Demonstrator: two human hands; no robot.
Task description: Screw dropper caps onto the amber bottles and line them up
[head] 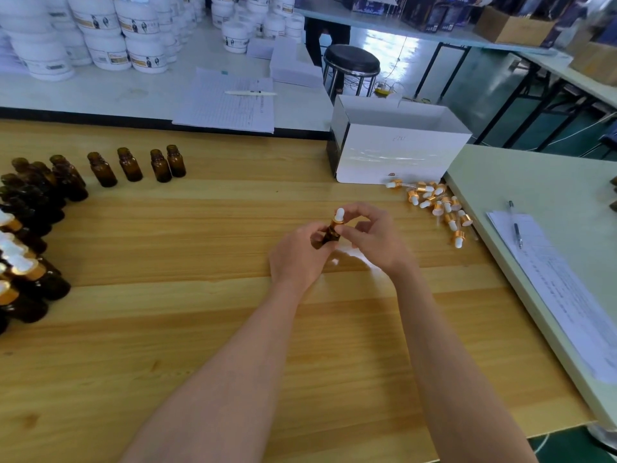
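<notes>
My left hand (298, 259) grips an amber bottle (330, 233) above the middle of the wooden table (200, 329). A dropper cap (339, 217) with a white bulb and gold collar sits on the bottle's neck. My right hand (372, 237) curls over it, fingertips at the collar. A pile of loose dropper caps (437, 205) lies to the right. Several open amber bottles (130, 165) stand at the far left. Capped bottles (23, 272) crowd the left edge.
A white open box (397, 155) stands behind the cap pile. A pale side table (551, 188) on the right carries a paper sheet and a pen (516, 225). Behind lie a lined sheet (230, 101), white jars (110, 38) and a black stool (350, 61).
</notes>
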